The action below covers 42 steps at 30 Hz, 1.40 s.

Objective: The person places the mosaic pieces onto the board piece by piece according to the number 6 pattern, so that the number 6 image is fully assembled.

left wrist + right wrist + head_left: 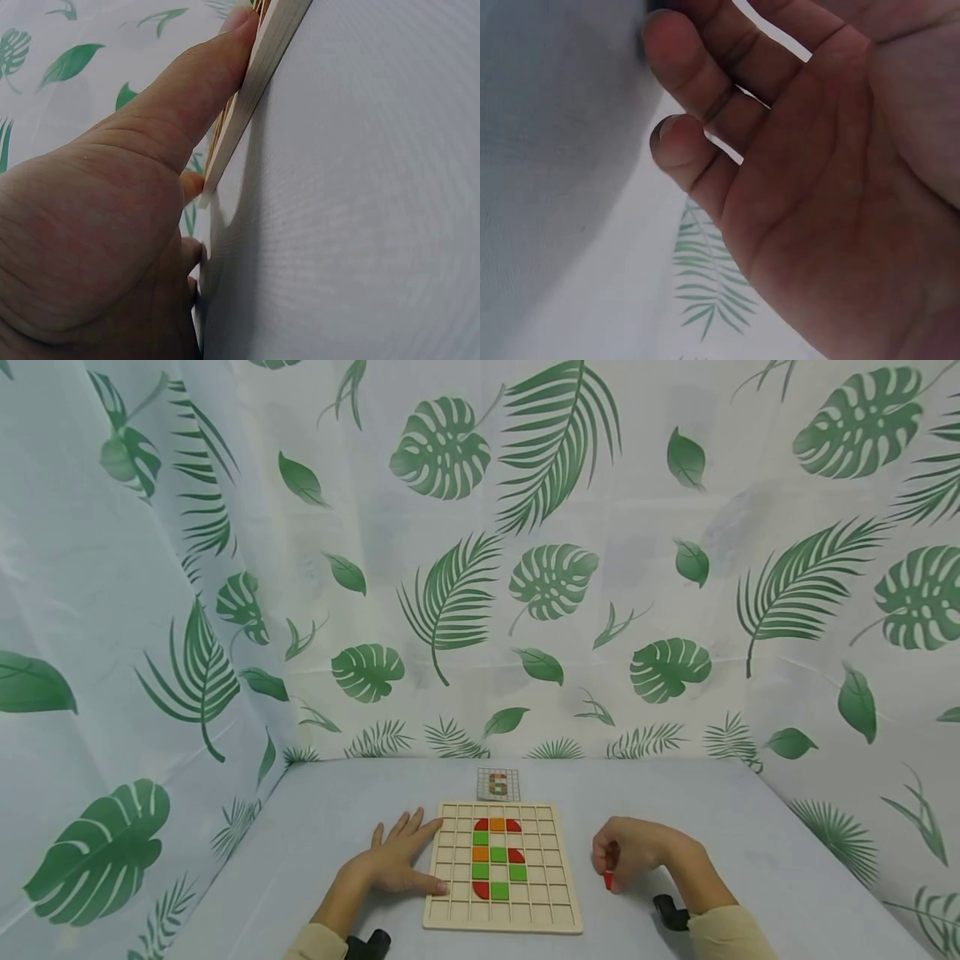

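Observation:
A wooden grid board (548, 910) lies on the table, with red, orange and green tiles (498, 855) set in its middle squares. My left hand (397, 858) is spread at the board's left side, its thumb and index finger touching the edge. The left wrist view shows the thumb (202, 90) resting over the board's raised rim (251, 97). Right of the board, my right hand (637, 852) pinches a small red tile (608, 881) near the tabletop. In the right wrist view the curled fingers (705, 90) show, but the tile is out of sight.
A small pattern card (498, 784) with a coloured figure on a grid lies just behind the board. The pale table (322, 793) meets a leaf-printed curtain (480, 710) at the back and sides. Black wrist mounts (670, 913) sit by both forearms.

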Tool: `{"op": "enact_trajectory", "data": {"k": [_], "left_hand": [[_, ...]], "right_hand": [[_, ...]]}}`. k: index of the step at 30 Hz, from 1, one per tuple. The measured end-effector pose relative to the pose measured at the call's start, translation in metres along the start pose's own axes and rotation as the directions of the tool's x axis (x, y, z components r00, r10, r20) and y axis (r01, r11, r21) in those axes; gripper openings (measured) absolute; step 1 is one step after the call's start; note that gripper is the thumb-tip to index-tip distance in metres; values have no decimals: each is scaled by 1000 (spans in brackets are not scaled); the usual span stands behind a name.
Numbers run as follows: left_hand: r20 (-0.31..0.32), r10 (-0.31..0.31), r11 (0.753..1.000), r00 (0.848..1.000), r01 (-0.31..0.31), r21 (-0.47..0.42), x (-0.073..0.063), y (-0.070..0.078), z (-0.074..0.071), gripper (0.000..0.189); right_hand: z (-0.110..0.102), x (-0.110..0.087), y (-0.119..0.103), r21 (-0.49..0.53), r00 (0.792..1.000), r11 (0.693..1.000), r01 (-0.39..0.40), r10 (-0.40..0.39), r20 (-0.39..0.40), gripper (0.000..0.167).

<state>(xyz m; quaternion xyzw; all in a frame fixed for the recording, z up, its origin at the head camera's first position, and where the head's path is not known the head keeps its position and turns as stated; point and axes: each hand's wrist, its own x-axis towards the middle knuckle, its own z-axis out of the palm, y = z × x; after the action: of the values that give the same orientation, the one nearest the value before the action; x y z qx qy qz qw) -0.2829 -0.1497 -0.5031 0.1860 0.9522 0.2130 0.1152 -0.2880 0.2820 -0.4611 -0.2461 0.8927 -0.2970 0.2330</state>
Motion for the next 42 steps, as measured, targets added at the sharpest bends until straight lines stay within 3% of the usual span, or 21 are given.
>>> {"op": "enact_trajectory", "data": {"k": [11, 17, 23, 29, 38, 42], "left_hand": [[2, -9, 1000, 1000, 9, -11, 4, -5, 5, 116], [-15, -10, 1000, 1000, 10, -21, 10, -12, 11, 119], [-15, -8, 1000, 1000, 8, -16, 8, -9, 10, 119], [0, -10, 1000, 1000, 10, -18, 3, -3, 3, 117], [2, -19, 1000, 1000, 19, -12, 1, 0, 1, 114], [0, -16, 1000, 1000, 16, -8, 1, 1, 0, 113]], "right_hand": [[6, 12, 1, -38, 996, 997, 71, -73, -59, 26], [6, 13, -1, -43, 985, 988, 150, -153, -77, 25], [5, 15, -5, -50, 973, 980, 194, -199, -117, 24], [4, 15, -9, -3, 967, 980, 200, -198, -162, 18], [4, 20, -20, 69, 968, 986, 152, -134, -211, 11], [5, 22, -26, 72, 958, 981, 181, -159, -238, 11]]}}
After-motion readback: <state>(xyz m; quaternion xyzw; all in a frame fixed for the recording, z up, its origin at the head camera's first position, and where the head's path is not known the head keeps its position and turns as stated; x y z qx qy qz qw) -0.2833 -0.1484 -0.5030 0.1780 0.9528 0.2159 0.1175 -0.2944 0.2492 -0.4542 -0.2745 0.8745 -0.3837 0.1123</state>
